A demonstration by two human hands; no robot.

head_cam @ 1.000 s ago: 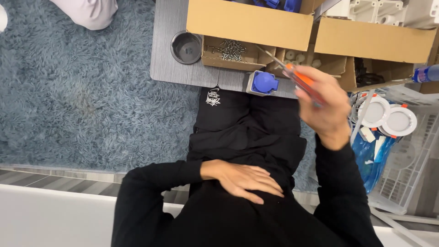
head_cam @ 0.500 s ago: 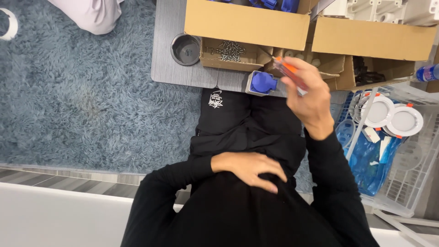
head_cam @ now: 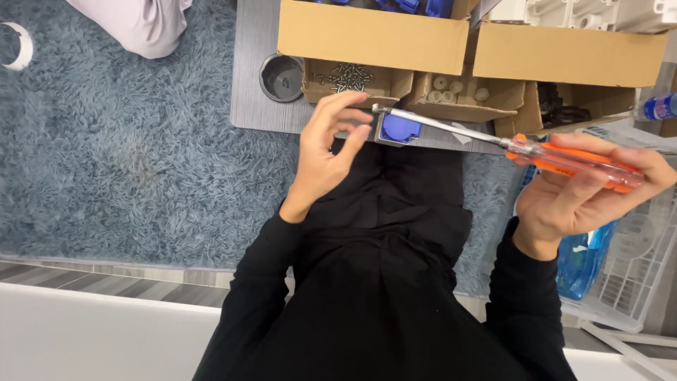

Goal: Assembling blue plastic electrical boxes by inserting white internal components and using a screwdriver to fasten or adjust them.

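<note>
My right hand (head_cam: 582, 190) grips the orange clear handle of a screwdriver (head_cam: 564, 156), held level with its metal shaft pointing left. My left hand (head_cam: 328, 144) is raised in front of me, thumb and fingers pinched around the screwdriver's tip (head_cam: 376, 109), where a small screw seems to sit; I cannot tell for sure. Just beyond the tip a blue-and-grey socket part (head_cam: 400, 129) lies on the grey board (head_cam: 254, 85). Black sleeves and black trousers fill the middle of the view.
Cardboard boxes (head_cam: 374, 35) stand on the board: one tray holds screws (head_cam: 350, 74), another pale round plugs (head_cam: 455, 88). A dark round cup (head_cam: 282, 76) sits left of them. A white wire basket (head_cam: 635, 268) with blue bags lies right. Blue shaggy rug (head_cam: 120, 141) lies left.
My left hand rose from my lap to the screwdriver's tip. My right hand swung down and right, laying the screwdriver level.
</note>
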